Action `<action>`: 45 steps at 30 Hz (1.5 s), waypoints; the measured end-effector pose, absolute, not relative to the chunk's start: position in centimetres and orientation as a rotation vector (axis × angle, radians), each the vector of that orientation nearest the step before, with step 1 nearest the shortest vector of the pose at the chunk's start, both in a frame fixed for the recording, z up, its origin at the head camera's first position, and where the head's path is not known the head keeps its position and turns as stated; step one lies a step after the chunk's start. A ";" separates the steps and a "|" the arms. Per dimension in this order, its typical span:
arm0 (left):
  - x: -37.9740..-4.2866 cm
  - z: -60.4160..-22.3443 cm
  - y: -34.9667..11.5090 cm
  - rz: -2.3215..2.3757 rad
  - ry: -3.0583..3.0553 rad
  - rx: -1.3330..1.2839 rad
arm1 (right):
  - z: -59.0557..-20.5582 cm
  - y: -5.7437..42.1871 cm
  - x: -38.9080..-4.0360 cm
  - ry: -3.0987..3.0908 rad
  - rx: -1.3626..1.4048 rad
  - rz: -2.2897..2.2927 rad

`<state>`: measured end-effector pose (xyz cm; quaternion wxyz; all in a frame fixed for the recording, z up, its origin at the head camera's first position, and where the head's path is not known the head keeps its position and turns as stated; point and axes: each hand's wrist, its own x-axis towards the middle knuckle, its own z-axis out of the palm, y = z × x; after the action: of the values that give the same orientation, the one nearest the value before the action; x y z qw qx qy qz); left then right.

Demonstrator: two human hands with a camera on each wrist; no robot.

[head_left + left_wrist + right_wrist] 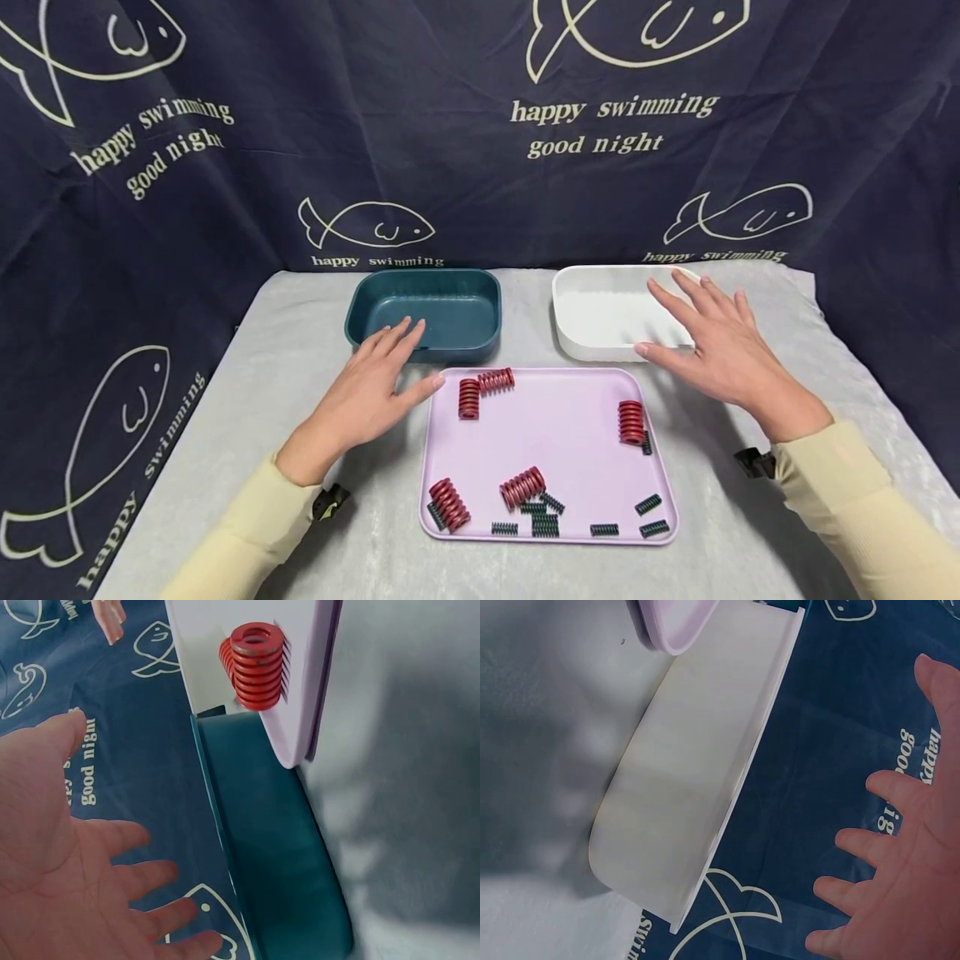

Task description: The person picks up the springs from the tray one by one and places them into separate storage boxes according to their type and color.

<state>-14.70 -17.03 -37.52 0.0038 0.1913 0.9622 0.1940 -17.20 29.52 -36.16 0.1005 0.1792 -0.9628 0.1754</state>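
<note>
My left hand [367, 392] hovers with spread fingers by the near side of a teal bin [427, 354], holding nothing. My right hand [720, 350], fingers also spread, hangs over the right part of a white bin [600, 350] and holds nothing. Between and below the hands lies a lilac tray [562, 450]. On it are several thick red springs, such as one at the upper left [468, 399], one at the right [631, 422] and one near the middle [522, 487]. Several small dark green springs, one at the bottom right [654, 528], lie mostly along the near edge.
A pale grey cloth [360, 533] covers the table. Behind it and at both sides hangs a navy curtain [480, 167] with fish drawings and lettering. The two bins stand side by side at the back, a gap between them.
</note>
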 end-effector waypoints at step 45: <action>-10.9 -41.2 -16.7 1.529 2.245 0.046 | -37.4 28.8 -13.7 -2.792 0.618 0.802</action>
<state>-10.94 -16.66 -41.15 0.2108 0.0167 0.8078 0.5502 -13.68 28.76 -37.42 0.0858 0.2072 -0.9367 0.2690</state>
